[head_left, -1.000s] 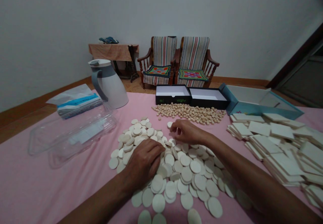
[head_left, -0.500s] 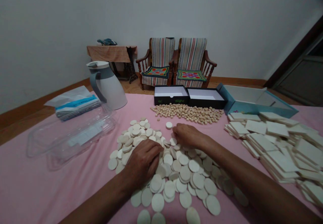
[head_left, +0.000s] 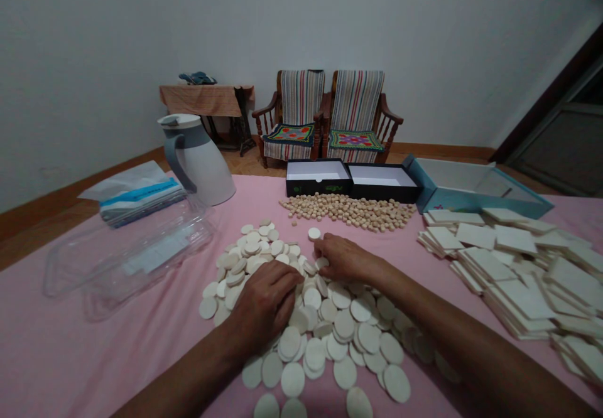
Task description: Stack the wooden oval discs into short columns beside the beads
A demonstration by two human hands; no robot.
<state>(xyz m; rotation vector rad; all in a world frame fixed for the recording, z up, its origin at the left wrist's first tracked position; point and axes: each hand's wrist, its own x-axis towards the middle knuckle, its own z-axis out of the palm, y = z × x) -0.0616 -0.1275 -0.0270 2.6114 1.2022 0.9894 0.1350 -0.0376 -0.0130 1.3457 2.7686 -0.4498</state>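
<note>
A heap of round, pale wooden discs [head_left: 344,324] spreads over the pink cloth in front of me. On the left part of the heap rests my left hand [head_left: 268,295], its fingers bent together and pointing right; whatever they hold is hidden beneath them. My right hand [head_left: 343,257] is at the heap's far edge, thumb and forefinger closed on a wooden disc [head_left: 321,263]. Just beyond those fingertips, a short stack of discs [head_left: 314,234] stands apart from the heap.
Small wooden pieces [head_left: 348,209] lie before two black boxes [head_left: 319,186] and a blue box [head_left: 480,201]. Square wooden tiles [head_left: 511,292] are piled at right. At left are a jug [head_left: 205,167], a tissue pack [head_left: 141,199] and clear plastic trays [head_left: 136,258].
My right hand has shifted slightly left and nearer, from beside the small stack to a disc at the heap's edge. My left hand has barely moved.
</note>
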